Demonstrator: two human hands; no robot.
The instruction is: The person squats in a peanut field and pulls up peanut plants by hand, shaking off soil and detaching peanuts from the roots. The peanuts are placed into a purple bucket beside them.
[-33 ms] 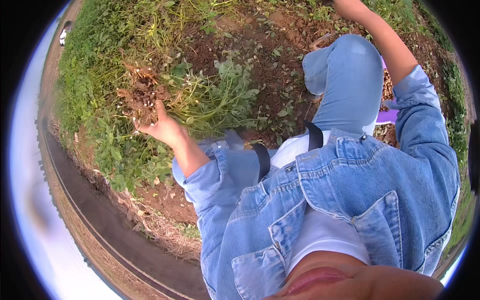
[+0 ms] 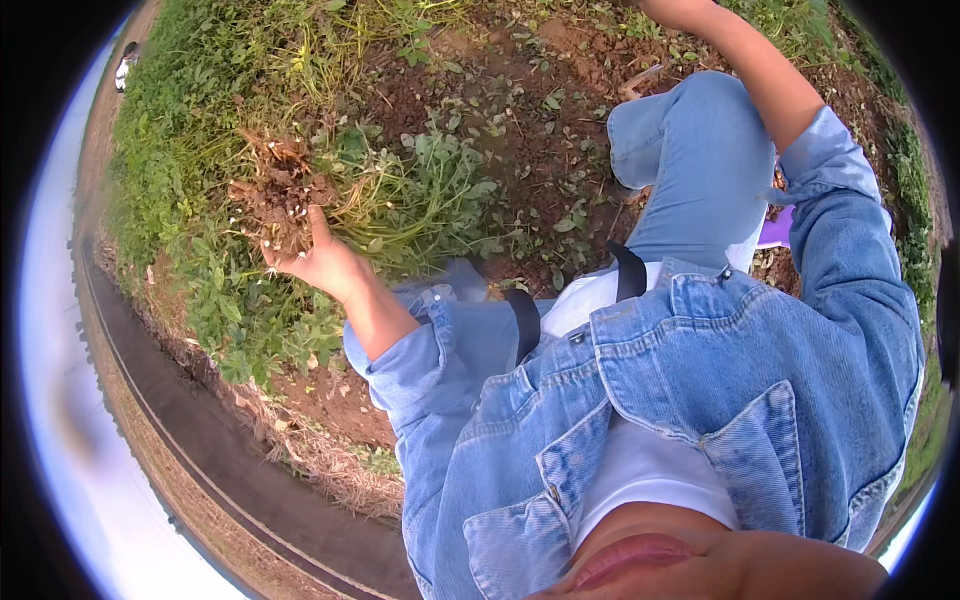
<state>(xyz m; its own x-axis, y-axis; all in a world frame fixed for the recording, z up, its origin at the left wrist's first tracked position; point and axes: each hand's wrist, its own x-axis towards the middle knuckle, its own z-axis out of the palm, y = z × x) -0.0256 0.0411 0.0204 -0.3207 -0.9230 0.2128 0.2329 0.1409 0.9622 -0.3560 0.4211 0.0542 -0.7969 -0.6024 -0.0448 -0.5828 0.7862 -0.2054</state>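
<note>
My left hand (image 2: 325, 262) is closed around the base of a bunch of uprooted leafy plants (image 2: 420, 205). The thumb lies over the brown root clump (image 2: 285, 190), while the other fingers are mostly hidden beneath it. Soil clings to the roots, with small pale bits among them. Green stems and leaves trail from the clump to the right, over the ground. My right hand (image 2: 680, 10) reaches up to the top edge of the head view, where the frame cuts off its fingers. Whether it holds anything cannot be seen.
Dense green plants (image 2: 180, 170) grow on the left. Brown soil with scattered leaves (image 2: 530, 140) lies before me. My bent knee (image 2: 700, 130) stands beside a purple object (image 2: 776, 228). A dark strip of ground (image 2: 200, 420) runs at lower left; a distant person (image 2: 124, 70) is at far left.
My right hand has shifted slightly left and upward, further out of the frame. The root clump in my left hand has moved a little to the left.
</note>
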